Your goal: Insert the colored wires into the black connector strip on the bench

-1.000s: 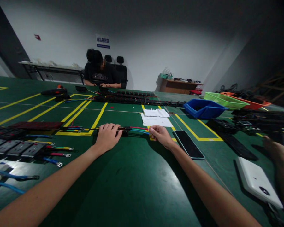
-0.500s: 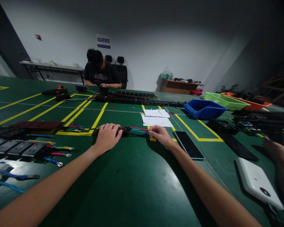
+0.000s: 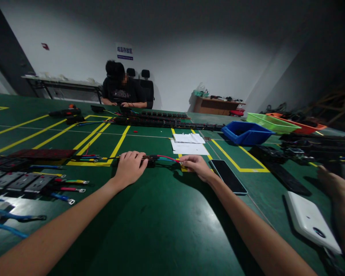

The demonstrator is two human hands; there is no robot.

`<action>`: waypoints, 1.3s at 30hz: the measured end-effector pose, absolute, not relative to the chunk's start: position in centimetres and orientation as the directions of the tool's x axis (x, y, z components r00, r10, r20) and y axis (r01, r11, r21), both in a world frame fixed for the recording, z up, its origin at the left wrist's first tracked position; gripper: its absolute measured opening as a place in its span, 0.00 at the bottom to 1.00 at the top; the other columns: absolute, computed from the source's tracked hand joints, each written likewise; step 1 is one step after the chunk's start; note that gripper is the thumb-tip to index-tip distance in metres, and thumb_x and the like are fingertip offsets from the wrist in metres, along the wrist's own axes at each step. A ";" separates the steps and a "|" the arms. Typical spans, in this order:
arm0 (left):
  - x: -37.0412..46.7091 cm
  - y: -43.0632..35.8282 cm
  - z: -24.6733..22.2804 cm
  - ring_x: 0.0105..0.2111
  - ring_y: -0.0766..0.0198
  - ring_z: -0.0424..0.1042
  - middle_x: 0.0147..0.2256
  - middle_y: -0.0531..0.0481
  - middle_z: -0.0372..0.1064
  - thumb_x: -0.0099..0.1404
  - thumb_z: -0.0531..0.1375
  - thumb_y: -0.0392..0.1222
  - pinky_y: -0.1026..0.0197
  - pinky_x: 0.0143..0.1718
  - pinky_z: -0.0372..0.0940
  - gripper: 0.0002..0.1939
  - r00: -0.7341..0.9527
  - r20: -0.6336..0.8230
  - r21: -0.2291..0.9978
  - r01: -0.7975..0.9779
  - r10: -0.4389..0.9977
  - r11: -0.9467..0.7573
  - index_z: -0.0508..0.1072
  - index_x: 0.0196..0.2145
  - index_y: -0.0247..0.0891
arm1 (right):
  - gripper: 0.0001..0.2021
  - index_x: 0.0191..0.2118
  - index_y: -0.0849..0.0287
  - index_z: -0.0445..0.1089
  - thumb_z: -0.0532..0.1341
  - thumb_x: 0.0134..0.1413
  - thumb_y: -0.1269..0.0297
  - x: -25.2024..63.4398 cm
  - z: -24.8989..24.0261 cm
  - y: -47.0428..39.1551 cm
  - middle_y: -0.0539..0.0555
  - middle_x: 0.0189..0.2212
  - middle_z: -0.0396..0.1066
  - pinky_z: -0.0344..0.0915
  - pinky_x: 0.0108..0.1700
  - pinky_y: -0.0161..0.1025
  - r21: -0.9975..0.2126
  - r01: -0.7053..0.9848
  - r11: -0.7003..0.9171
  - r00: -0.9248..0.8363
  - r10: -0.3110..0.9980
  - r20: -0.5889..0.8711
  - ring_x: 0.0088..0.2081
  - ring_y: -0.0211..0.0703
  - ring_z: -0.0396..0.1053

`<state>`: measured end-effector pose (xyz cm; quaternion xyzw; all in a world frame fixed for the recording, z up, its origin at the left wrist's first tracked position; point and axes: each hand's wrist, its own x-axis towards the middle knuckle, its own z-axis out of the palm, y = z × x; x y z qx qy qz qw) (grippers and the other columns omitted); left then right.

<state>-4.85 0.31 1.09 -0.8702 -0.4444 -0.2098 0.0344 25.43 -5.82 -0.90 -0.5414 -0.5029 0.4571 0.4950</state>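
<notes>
My left hand lies over a slim black module, its fingers curled round the top and far side. Red and blue wires run from the module's right end towards my right hand. There the thumb and forefinger pinch the wires' tips, where a small metal lug shows. The exact grip on each wire is partly hidden by the fingers. Left of my left hand, more wires with lugs reach out from a dark red strip.
Black socket strips with lugged wires lie at left. White papers, a phone, a white device and a blue bin are at right. Another person's hand is at the right edge; a person sits opposite.
My right hand's fingers have shifted slightly at the wire ends, and the lug shows just left of the fingertips. My left hand stays on the module. The view has tilted a little.
</notes>
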 end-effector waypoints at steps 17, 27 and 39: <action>-4.9 0.5 0.9 0.50 0.49 0.70 0.49 0.39 0.74 0.74 0.44 0.54 0.42 0.55 0.60 0.26 0.516 0.401 0.143 0.781 0.757 -0.608 0.74 0.53 0.37 | 0.26 0.34 0.60 0.71 0.72 0.41 0.41 24.6 -1.4 -5.5 0.48 0.21 0.70 0.61 0.20 0.30 -0.991 0.127 0.031 0.179 0.982 0.053 0.21 0.35 0.67; -4.8 0.3 1.1 0.50 0.48 0.70 0.49 0.39 0.74 0.74 0.44 0.54 0.41 0.55 0.61 0.27 0.514 0.403 0.135 0.785 0.757 -0.604 0.74 0.53 0.36 | 0.23 0.36 0.60 0.71 0.73 0.42 0.46 24.4 -1.4 -5.3 0.48 0.23 0.71 0.62 0.20 0.30 -0.992 0.116 0.048 0.145 0.987 0.064 0.21 0.34 0.67; -4.9 0.3 1.0 0.50 0.49 0.70 0.49 0.39 0.74 0.74 0.44 0.54 0.41 0.56 0.60 0.27 0.517 0.397 0.166 0.772 0.758 -0.614 0.74 0.53 0.37 | 0.29 0.52 0.56 0.75 0.76 0.42 0.59 27.0 -0.9 -5.8 0.55 0.43 0.77 0.73 0.36 0.34 -0.996 -0.062 -0.061 -0.126 0.991 -0.053 0.37 0.39 0.75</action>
